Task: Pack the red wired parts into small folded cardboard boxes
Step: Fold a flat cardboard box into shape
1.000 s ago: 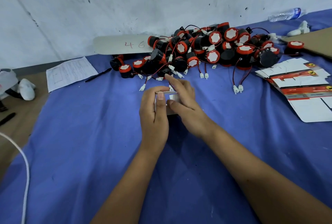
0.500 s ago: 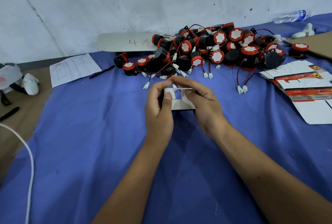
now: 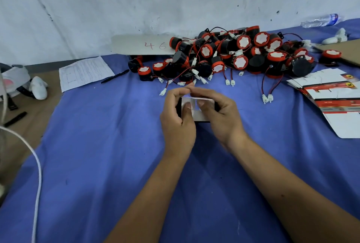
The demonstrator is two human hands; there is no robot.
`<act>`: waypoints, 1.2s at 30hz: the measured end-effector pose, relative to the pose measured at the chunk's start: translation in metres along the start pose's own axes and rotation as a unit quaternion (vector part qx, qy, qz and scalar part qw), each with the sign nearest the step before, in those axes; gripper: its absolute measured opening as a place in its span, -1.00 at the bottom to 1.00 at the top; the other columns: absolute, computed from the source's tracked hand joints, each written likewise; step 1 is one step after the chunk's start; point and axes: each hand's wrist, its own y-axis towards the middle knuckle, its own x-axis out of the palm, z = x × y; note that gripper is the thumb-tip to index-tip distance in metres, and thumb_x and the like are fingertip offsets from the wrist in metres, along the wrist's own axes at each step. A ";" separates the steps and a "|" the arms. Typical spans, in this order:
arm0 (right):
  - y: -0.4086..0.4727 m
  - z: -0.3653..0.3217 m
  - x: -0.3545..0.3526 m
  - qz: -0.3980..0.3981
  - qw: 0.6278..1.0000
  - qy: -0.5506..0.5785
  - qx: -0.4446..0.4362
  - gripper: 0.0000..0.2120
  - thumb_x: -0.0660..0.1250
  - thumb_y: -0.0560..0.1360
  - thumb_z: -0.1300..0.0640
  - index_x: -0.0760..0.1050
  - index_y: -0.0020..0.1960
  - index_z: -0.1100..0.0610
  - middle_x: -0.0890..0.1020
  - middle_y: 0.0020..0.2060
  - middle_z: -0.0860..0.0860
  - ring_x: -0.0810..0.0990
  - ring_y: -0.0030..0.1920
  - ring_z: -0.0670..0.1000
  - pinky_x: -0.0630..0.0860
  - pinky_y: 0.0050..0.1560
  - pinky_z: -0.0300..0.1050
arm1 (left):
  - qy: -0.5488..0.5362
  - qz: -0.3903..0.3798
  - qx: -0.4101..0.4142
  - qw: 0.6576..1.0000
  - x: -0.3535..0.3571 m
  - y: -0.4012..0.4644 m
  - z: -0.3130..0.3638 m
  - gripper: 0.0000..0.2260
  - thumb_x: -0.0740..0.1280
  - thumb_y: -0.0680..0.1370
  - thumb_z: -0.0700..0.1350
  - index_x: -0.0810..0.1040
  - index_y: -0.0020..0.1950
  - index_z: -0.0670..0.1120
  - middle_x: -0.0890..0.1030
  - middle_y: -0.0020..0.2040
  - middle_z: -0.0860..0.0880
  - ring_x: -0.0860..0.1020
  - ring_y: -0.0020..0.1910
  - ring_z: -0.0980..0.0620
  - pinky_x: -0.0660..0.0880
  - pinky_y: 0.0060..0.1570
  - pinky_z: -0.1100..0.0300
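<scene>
A small white cardboard box [image 3: 198, 115] with black edges is held between both hands above the blue cloth. My left hand [image 3: 178, 120] grips its left side, thumb lying on the white face. My right hand [image 3: 220, 114] grips the right side, with its fingers curled over the top flap. Behind them lies a heap of red-and-black wired parts [image 3: 233, 57], their red and black wires ending in white plugs. A stack of flat unfolded boxes [image 3: 335, 94] sits at the right. Whether a part is inside the held box is hidden.
The blue cloth [image 3: 97, 155] covers the table. A printed sheet [image 3: 83, 73] and a black pen [image 3: 115, 76] lie at the back left. A white cable [image 3: 37, 164] runs down the left edge. A plastic bottle [image 3: 321, 20] lies by the wall, back right.
The box has turned in my hands, and my right fingers now lie over its top flap. Both hands stay at the same spot on the cloth.
</scene>
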 end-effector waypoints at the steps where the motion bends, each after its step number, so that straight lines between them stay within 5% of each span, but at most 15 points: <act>1: -0.001 -0.001 0.001 -0.019 1.000 -0.006 -0.001 -0.72 0.25 0.64 0.28 0.59 0.30 0.14 0.65 0.24 -0.07 0.57 0.31 -0.05 0.52 0.31 0.01 | -0.005 0.008 0.000 1.000 -0.001 0.001 0.000 -0.63 0.24 0.60 -0.37 0.50 0.13 0.13 0.65 0.12 0.15 0.63 0.14 0.04 0.56 0.12 0.15; 6: -0.008 -0.007 0.008 -0.077 0.996 -0.039 0.018 -0.62 0.08 0.66 -0.10 0.55 0.33 -0.07 0.54 0.29 -0.11 0.46 0.37 -0.11 0.40 0.39 -0.14 | -0.024 0.016 -0.015 0.999 -0.011 0.006 -0.005 -0.71 0.22 0.60 -0.42 0.49 0.20 -0.10 0.67 0.24 0.05 0.62 0.25 0.04 0.57 0.23 -0.02; 12: -0.004 -0.005 0.003 -0.006 0.999 -0.020 0.040 -0.75 0.25 0.67 0.20 0.61 0.27 0.08 0.64 0.20 -0.03 0.58 0.22 0.00 0.52 0.28 0.18 | -0.030 0.022 -0.025 0.999 -0.005 0.008 -0.005 -0.66 0.27 0.61 -0.37 0.48 0.27 0.00 0.58 0.34 0.13 0.51 0.41 0.10 0.46 0.43 -0.02; 16: -0.004 -0.002 0.004 0.029 0.999 -0.017 0.038 -0.75 0.34 0.62 0.24 0.62 0.26 0.09 0.66 0.19 -0.07 0.59 0.22 -0.04 0.54 0.27 0.12 | -0.052 0.041 -0.065 0.996 -0.009 0.008 -0.010 -0.66 0.25 0.57 -0.31 0.48 0.28 0.02 0.53 0.36 0.09 0.44 0.44 0.16 0.34 0.51 0.10; 19: -0.002 -0.001 0.004 0.064 0.997 0.022 0.035 -0.72 0.35 0.61 0.26 0.59 0.30 0.09 0.66 0.18 -0.05 0.61 0.20 -0.09 0.58 0.20 -0.08 | -0.025 -0.057 -0.092 0.994 -0.010 0.006 -0.009 -0.50 0.28 0.49 -0.21 0.41 0.43 0.02 0.49 0.38 0.08 0.47 0.39 0.08 0.47 0.37 0.05; 21: 0.000 0.001 0.001 0.075 0.995 0.052 0.042 -0.67 0.36 0.60 0.28 0.57 0.33 0.07 0.66 0.17 -0.03 0.61 0.18 -0.11 0.58 0.17 -0.14 | 0.033 -0.122 -0.058 0.990 -0.007 0.003 -0.007 -0.35 0.39 0.49 -0.18 0.27 0.55 -0.03 0.42 0.45 0.01 0.43 0.44 0.05 0.47 0.38 0.04; 24: 0.002 0.003 -0.002 0.062 0.994 0.067 0.058 -0.60 0.38 0.58 0.28 0.53 0.38 0.03 0.65 0.16 -0.01 0.62 0.17 -0.10 0.58 0.22 -0.08 | 0.095 -0.118 -0.015 0.988 -0.005 0.003 -0.008 -0.28 0.53 0.51 -0.20 0.23 0.57 -0.14 0.38 0.47 -0.05 0.40 0.47 0.03 0.43 0.42 0.00; 28: 0.004 0.004 -0.005 0.001 0.997 0.042 0.057 -0.53 0.37 0.57 0.28 0.46 0.45 0.05 0.65 0.23 -0.04 0.57 0.29 -0.07 0.53 0.30 -0.09 | 0.120 -0.109 0.037 0.986 -0.010 0.009 -0.009 -0.38 0.48 0.52 -0.36 0.31 0.51 -0.21 0.39 0.43 -0.13 0.38 0.46 -0.08 0.39 0.44 -0.08; 32: 0.004 0.001 -0.009 -0.044 0.998 -0.053 0.013 -0.53 0.42 0.55 0.28 0.49 0.43 0.06 0.66 0.20 -0.13 0.61 0.21 -0.11 0.55 0.20 -0.21 | 0.160 -0.151 0.088 0.971 -0.013 0.011 -0.014 -0.39 0.38 0.48 -0.47 0.36 0.50 -0.20 0.28 0.52 -0.15 0.22 0.58 0.02 0.25 0.53 0.16; 36: 0.006 0.001 -0.014 -0.002 0.997 -0.058 0.043 -0.57 0.50 0.49 0.21 0.57 0.34 0.00 0.70 0.10 -0.11 0.63 0.10 -0.03 0.65 0.06 0.03 | 0.157 -0.186 0.113 0.963 -0.013 0.011 -0.017 -0.27 0.40 0.47 -0.38 0.25 0.59 -0.08 0.12 0.64 -0.04 0.11 0.65 -0.01 0.25 0.57 0.07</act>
